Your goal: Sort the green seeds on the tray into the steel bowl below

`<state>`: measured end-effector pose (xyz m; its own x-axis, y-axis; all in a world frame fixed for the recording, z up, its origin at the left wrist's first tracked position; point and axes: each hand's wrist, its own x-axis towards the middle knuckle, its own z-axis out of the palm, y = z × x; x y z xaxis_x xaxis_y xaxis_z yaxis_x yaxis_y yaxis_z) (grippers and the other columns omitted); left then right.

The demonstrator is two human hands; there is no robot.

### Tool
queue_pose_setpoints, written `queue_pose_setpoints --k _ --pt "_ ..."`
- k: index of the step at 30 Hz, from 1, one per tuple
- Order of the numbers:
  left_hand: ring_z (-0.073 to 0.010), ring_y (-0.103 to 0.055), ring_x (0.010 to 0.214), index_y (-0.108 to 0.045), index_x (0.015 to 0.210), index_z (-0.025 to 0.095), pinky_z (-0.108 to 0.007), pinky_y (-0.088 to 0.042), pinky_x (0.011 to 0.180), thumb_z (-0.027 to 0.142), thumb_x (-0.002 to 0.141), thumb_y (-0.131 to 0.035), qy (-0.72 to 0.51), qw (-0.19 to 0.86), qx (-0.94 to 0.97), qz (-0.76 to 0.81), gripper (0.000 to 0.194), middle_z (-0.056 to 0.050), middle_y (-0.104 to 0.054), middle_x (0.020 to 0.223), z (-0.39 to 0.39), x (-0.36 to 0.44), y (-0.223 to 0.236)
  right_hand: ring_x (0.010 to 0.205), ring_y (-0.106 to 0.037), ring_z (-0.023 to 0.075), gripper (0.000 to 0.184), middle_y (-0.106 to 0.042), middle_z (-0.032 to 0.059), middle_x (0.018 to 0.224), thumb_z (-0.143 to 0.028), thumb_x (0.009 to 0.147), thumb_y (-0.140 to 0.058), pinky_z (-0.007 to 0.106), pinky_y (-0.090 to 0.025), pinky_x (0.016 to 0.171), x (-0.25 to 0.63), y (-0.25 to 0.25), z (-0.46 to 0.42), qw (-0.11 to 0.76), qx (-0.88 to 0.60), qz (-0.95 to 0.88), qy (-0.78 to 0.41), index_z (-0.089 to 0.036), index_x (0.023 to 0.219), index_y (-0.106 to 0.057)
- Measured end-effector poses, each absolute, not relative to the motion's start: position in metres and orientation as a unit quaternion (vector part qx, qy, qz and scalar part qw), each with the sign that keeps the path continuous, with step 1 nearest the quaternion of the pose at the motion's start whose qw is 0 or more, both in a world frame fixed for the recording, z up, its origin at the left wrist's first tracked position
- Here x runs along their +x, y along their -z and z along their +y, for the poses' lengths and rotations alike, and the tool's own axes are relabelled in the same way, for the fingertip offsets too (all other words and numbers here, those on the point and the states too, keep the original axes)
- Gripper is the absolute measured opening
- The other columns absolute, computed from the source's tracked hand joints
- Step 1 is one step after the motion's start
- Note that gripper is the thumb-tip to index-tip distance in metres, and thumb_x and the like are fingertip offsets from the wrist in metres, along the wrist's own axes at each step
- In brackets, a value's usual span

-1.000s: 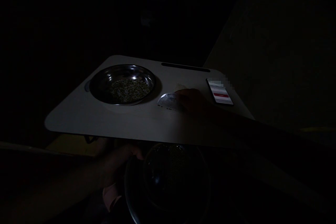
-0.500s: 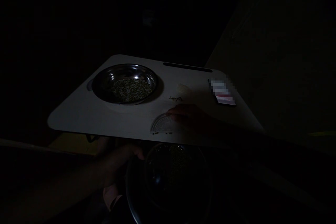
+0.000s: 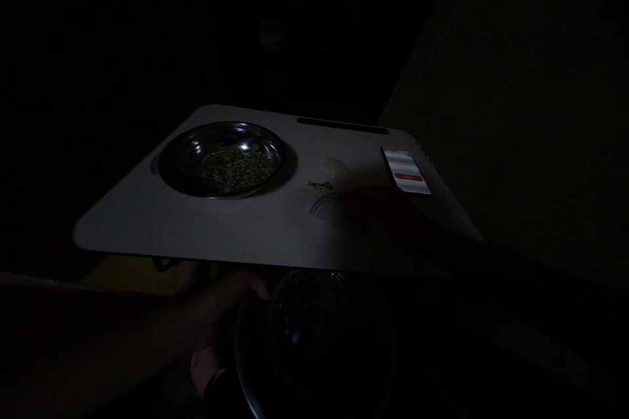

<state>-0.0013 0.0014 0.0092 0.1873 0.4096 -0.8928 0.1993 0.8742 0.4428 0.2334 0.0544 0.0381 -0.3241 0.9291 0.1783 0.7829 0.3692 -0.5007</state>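
In dim light, my right hand (image 3: 376,206) is over the right half of the white table, its fingers closed on a clear semicircular protractor (image 3: 324,205). Much of the protractor sinks into shadow under the hand. Just beyond it lies a small scatter of greenish grains (image 3: 320,185). Below the table's front edge, my left hand (image 3: 250,283) grips the rim of a dark metal bowl (image 3: 246,383), thumb on top and other fingers hidden. Greenish grains (image 3: 334,294) show faintly inside that bowl.
On the white table (image 3: 147,226) a shiny steel bowl (image 3: 221,193) holds green and pale grains (image 3: 236,169). A phone (image 3: 407,171) with a lit screen lies at the right, and a pale lump (image 3: 334,165) near the middle. A dark slot (image 3: 344,126) runs along the back edge.
My right hand has moved the protractor away from the table's front edge, rightward and back. The few grains at that edge no longer show. My left hand stays on the bowl.
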Motion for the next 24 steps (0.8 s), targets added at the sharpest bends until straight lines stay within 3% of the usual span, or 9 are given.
queue_pose_setpoints --k 24 --pt "-0.016 -0.051 0.044 -0.054 0.041 0.014 -0.03 -0.043 0.049 0.019 0.05 -0.048 -0.083 0.735 0.168 0.652 0.012 -0.005 -0.055 0.044 0.001 0.002 -0.012 0.082 -0.052 0.0168 0.027 -0.059 0.0032 0.089 -0.024 0.072 -0.039 0.031 -0.039 0.071 0.251 -0.024 0.084 0.211 -0.598 -0.771 -0.061 -0.019 0.091 -0.058"
